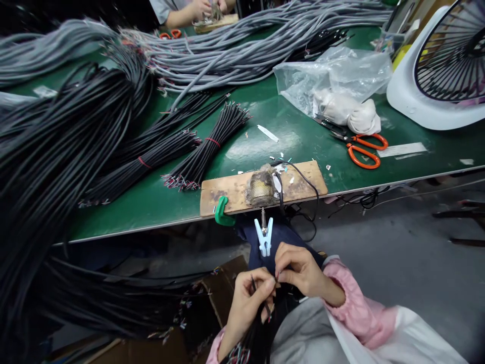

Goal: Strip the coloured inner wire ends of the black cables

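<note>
My left hand (248,301) is closed around a bundle of thin black cables (261,331) held in my lap, one cable end poking up past the fingers. My right hand (299,270) pinches at the same cable ends, fingertips touching the left hand. Just above them a pale blue clothespin (264,236) hangs on a soldering iron tip below a wooden board (235,191) clamped to the green table's (159,202) front edge. A grimy lump (261,188) sits on the board.
Large heaps of black cables (56,151) and grey cables (235,50) cover the table. Orange-handled scissors (359,146), a clear plastic bag (333,81) and a white fan (443,65) lie at right. Another person's hands (200,10) work at the far edge. A cardboard box (223,288) stands below.
</note>
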`<control>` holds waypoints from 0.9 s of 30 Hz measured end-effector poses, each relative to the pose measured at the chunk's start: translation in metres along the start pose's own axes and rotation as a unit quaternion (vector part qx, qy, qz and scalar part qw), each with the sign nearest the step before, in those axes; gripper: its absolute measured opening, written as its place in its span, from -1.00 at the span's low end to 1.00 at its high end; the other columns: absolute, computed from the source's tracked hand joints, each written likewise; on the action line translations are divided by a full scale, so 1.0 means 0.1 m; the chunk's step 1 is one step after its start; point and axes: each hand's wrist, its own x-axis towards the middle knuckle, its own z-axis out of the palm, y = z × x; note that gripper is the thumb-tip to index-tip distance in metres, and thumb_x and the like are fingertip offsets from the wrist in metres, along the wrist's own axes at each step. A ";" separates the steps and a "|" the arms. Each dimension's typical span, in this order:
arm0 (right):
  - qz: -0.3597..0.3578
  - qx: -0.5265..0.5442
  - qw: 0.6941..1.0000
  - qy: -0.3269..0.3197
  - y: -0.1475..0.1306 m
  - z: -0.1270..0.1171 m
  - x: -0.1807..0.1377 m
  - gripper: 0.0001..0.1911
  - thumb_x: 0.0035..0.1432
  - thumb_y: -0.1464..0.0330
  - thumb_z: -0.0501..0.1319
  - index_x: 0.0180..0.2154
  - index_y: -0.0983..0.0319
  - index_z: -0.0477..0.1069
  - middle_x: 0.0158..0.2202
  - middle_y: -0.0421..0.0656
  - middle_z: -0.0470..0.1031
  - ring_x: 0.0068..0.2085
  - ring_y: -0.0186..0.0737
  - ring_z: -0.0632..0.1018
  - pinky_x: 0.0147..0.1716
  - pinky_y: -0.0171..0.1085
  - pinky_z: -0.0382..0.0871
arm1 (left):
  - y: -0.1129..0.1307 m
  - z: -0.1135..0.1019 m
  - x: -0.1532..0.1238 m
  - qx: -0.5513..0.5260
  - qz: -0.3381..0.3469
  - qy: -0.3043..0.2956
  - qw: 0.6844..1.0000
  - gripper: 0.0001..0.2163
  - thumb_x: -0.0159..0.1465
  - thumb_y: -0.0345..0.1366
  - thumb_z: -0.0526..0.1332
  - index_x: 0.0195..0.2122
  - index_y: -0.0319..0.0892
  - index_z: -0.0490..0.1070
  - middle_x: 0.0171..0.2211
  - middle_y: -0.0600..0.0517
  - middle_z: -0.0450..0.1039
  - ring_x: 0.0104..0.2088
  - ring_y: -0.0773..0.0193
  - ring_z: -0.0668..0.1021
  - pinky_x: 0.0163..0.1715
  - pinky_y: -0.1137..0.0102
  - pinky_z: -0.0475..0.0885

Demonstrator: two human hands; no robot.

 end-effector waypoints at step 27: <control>0.212 0.289 0.934 0.020 -0.14 0.18 0.72 -0.43 0.02 -0.09 0.40 -0.42 0.35 0.54 -0.54 -0.22 0.38 -0.56 -0.43 0.34 -0.56 -0.42 0.20 | 0.59 0.17 0.14 0.065 0.121 0.067 0.988 -0.81 0.16 -0.22 0.44 -0.51 -0.23 0.62 -0.56 0.11 0.33 -0.80 0.60 0.26 -0.80 0.60 0.08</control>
